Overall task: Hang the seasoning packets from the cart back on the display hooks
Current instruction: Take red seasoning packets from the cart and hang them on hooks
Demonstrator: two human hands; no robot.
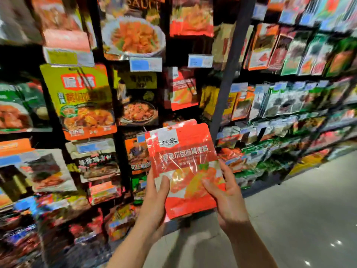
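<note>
A glossy red-orange plastic seasoning packet (183, 167) with white lettering and a picture of food is held upright in front of the display rack (228, 74), low and centre-right in the scene. The left hand (154, 196) grips its lower left edge, thumb pressed flat over the front and fingers hidden behind. The right hand (228, 192) grips the lower right edge, thumb across the front and fingers curled round the side. Behind the packet, rows of hanging sauce and seasoning packets fill the rack; a yellow-green and orange packet (81, 99) hangs to the upper left, and a similar red-orange packet (181, 88) hangs just above the held one. Grey polished floor (299, 209) lies at the right.
</note>
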